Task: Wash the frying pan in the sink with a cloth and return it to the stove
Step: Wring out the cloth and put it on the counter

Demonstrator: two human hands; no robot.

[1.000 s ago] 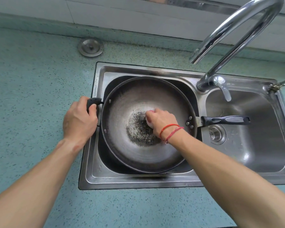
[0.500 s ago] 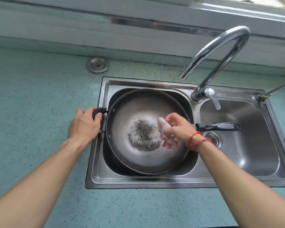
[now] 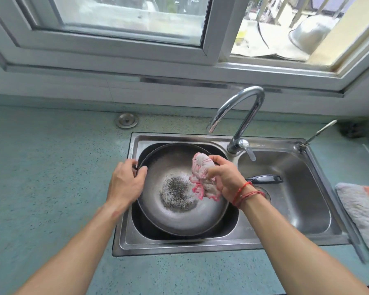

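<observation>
one cloth [image 3: 202, 173], now above the pan [image 3: 175, 219]

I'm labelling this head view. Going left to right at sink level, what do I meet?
In order: left hand → cloth → pan handle → towel.

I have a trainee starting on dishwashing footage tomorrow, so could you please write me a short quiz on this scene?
1. True or false: the frying pan sits in the right basin of the sink.
2. What does the right hand hold? A) a sponge B) a pink-and-white cloth C) the pan's long handle
3. Fill in: dark speckled residue lies in the pan's ____.
Key: 1 false, it sits in the left basin; 2 B; 3 centre.
</observation>
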